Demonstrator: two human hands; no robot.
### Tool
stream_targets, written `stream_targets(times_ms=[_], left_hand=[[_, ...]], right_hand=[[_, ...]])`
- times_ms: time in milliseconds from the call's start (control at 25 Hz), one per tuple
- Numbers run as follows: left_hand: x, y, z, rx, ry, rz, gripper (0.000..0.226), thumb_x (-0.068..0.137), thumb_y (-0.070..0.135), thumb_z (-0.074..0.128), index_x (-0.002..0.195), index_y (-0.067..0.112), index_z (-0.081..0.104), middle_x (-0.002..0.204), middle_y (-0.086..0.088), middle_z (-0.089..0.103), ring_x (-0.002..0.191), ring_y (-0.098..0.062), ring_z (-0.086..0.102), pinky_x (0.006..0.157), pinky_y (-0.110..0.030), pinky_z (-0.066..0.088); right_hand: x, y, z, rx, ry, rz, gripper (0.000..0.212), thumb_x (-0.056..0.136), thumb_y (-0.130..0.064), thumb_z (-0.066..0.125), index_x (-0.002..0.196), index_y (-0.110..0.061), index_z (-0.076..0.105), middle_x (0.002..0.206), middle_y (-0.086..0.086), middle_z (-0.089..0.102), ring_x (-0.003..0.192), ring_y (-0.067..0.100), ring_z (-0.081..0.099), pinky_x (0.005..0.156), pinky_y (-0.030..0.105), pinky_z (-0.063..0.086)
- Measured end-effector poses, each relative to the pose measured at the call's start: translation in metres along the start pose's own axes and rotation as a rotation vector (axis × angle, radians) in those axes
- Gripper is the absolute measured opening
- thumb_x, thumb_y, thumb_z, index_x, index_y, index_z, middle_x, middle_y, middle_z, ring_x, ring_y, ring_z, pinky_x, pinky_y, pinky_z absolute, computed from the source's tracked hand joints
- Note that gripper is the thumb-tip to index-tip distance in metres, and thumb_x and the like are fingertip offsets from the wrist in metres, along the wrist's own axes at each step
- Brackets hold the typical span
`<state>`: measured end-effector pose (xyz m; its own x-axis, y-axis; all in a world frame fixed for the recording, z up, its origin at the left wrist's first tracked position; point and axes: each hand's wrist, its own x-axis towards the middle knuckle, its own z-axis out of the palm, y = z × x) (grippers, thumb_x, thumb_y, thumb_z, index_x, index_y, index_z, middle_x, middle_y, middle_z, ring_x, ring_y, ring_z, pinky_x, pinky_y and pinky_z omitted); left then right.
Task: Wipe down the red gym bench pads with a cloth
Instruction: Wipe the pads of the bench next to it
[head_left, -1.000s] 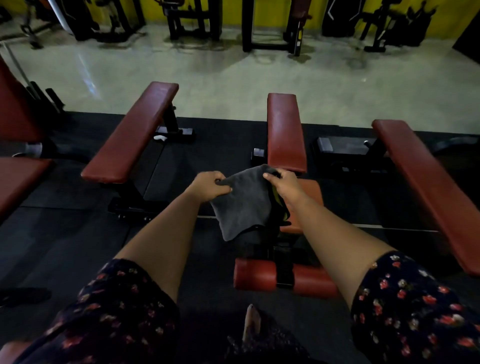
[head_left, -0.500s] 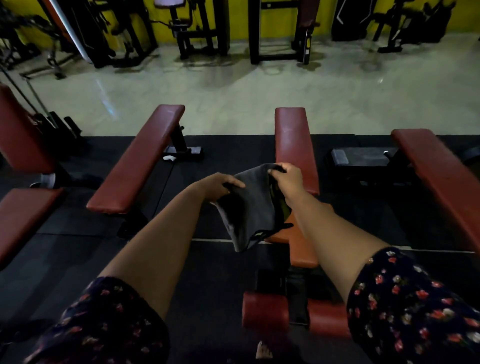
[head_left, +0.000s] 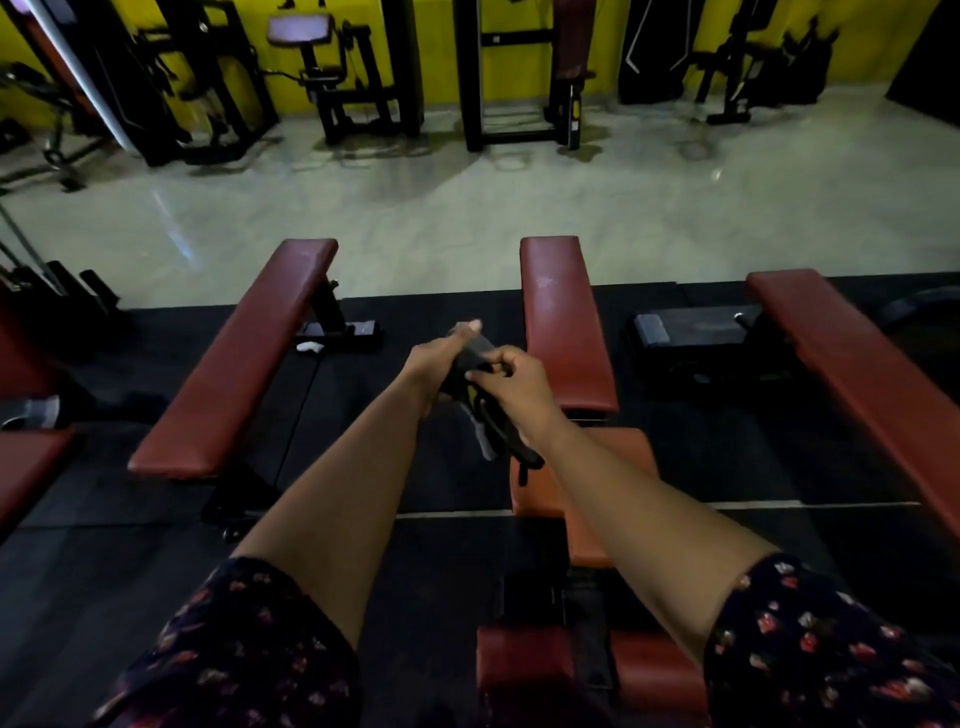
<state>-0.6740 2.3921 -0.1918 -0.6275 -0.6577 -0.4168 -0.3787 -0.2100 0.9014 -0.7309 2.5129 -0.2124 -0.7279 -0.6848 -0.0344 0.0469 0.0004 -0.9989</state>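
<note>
Cloth (head_left: 483, 436) largely hidden between left hand (head_left: 439, 359) and right hand (head_left: 511, 376); rightmost bench pad (head_left: 857, 379) cut by edge.

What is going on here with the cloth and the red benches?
A person holds a dark grey cloth bunched up in the air, gripped by both the left hand and the right hand. The cloth seems to touch no pad. It hangs just left of the middle bench's back pad, so wiping there seems not yet begun.

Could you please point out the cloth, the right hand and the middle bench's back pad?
cloth (head_left: 482, 345): head view, its grey upper fold.
right hand (head_left: 511, 375): head view, its knuckles.
back pad (head_left: 563, 322): head view, middle of its top.
</note>
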Motion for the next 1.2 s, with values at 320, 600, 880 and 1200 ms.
stream_targets(times_ms=[320, 600, 880, 1200], left_hand=[[0.036, 0.012, -0.059, 0.201, -0.131, 0.173, 0.032, 0.079, -0.009, 0.053, 0.1, 0.008, 0.07, 0.088, -0.017, 0.064, 0.079, -0.028, 0.06, 0.065, -0.031, 0.049], [0.075, 0.03, -0.128, 0.089, -0.302, 0.289, 0.04, 0.08, -0.016, 0.053, 0.107, 0.012, 0.064, 0.099, -0.009, 0.064, 0.096, -0.02, 0.06, 0.076, -0.023, 0.051], [0.129, 0.011, -0.196, 0.403, 0.055, 0.463, 0.022, 0.086, 0.025, 0.072, 0.106, 0.02, 0.063, 0.113, -0.006, 0.064, 0.099, -0.018, 0.062, 0.083, -0.025, 0.045], [0.153, 0.024, -0.197, -0.085, -0.267, 0.104, 0.063, 0.082, 0.044, 0.074, 0.132, 0.017, 0.045, 0.117, -0.009, 0.063, 0.103, -0.025, 0.064, 0.087, -0.04, 0.054]], right_hand=[[0.045, -0.009, -0.015, -0.215, -0.09, 0.02, 0.053, 0.082, -0.001, 0.071, 0.129, -0.018, 0.054, 0.123, 0.005, 0.053, 0.111, 0.016, 0.051, 0.087, 0.025, 0.046], [0.087, 0.013, 0.074, -0.275, -0.168, 0.158, 0.09, 0.064, -0.035, 0.089, 0.141, -0.02, 0.045, 0.128, 0.0, 0.061, 0.115, 0.016, 0.059, 0.098, 0.036, 0.05], [0.121, 0.02, 0.175, -0.112, 0.389, 0.17, 0.055, 0.069, -0.017, 0.08, 0.12, -0.009, 0.059, 0.103, 0.008, 0.069, 0.094, 0.023, 0.067, 0.07, 0.028, 0.054], [0.144, -0.003, 0.188, 0.132, 0.216, 0.16, 0.037, 0.092, 0.002, 0.042, 0.117, -0.014, 0.065, 0.095, 0.0, 0.066, 0.084, 0.014, 0.062, 0.067, 0.022, 0.05]])
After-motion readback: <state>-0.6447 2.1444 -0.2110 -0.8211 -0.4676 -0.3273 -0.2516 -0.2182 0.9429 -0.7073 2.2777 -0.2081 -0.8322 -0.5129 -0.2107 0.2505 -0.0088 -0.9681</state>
